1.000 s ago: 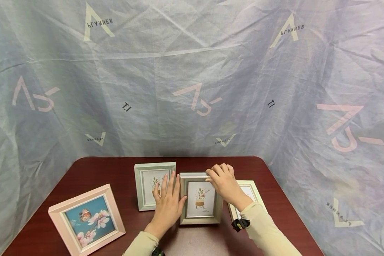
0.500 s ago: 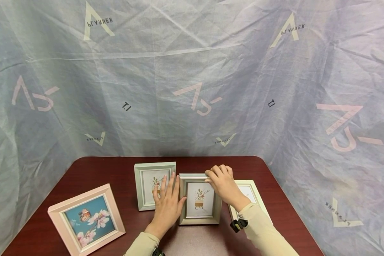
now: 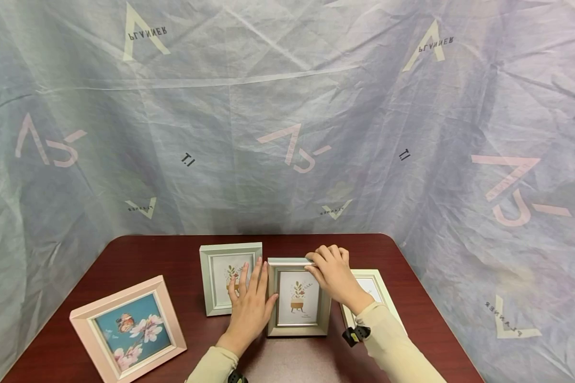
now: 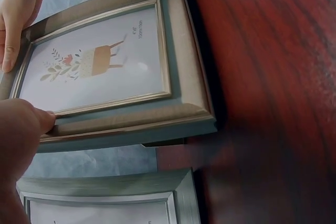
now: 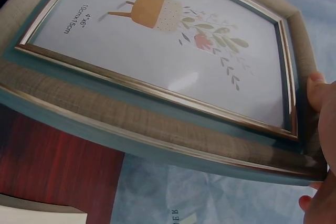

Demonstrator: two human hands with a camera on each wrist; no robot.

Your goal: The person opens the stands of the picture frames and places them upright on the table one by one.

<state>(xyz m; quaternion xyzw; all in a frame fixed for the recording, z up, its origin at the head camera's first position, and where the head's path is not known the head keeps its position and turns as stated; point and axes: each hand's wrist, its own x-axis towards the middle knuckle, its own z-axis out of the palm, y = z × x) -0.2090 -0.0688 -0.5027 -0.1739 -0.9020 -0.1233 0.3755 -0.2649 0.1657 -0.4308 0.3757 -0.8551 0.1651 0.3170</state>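
A champagne-coloured picture frame with a potted-plant print stands upright in the middle of the table. My left hand holds its left edge, thumb on the front and straight fingers along the side. The left thumb shows on the border in the left wrist view. At the top right corner my right hand grips the frame, its fingers over the top and the thumb on the front. Just behind my left fingers is a pale green picture frame, partly covered by them.
A pink picture frame with a butterfly and blossoms stands tilted at the front left. On the right lies a cream picture frame, partly hidden by my right arm. Grey printed cloth surrounds the dark red table behind and at the sides.
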